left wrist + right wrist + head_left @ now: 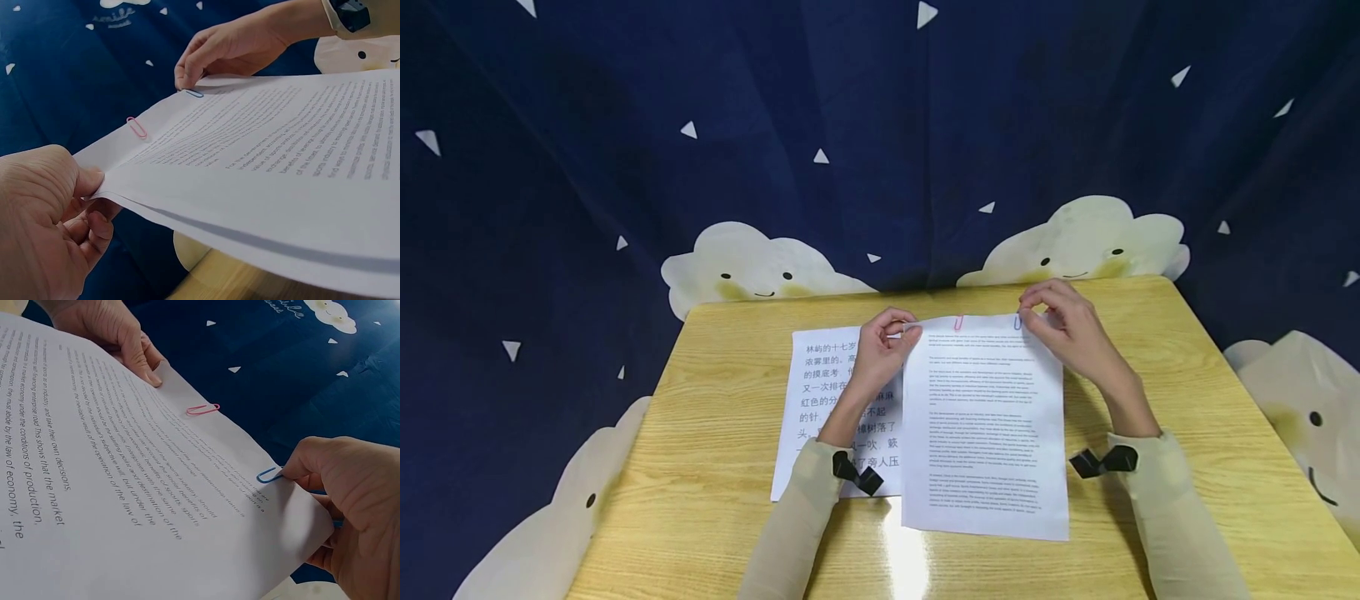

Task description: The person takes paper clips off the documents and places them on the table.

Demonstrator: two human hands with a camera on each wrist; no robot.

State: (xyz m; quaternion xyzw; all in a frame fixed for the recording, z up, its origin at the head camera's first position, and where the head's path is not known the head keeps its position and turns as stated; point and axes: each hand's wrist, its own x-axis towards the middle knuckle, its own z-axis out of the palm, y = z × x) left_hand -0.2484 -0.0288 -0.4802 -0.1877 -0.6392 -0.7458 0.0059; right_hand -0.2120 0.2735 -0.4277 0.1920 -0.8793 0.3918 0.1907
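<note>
With my left hand (883, 348) I pinch the upper left corner of the English-printed sheets (985, 433), and with the fingers of my right hand (1071, 329) I grasp the blue paper clip (267, 477) at their top edge, near the right corner. The pink paper clip (958, 322) sits on this same edge, between my hands. The sheets are lifted over the wooden table (722, 375), partly hiding the Chinese-printed page (820, 400).

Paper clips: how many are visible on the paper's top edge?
2: a pink paper clip near its middle, and a blue paper clip at the right hand, which may hide more.
</note>
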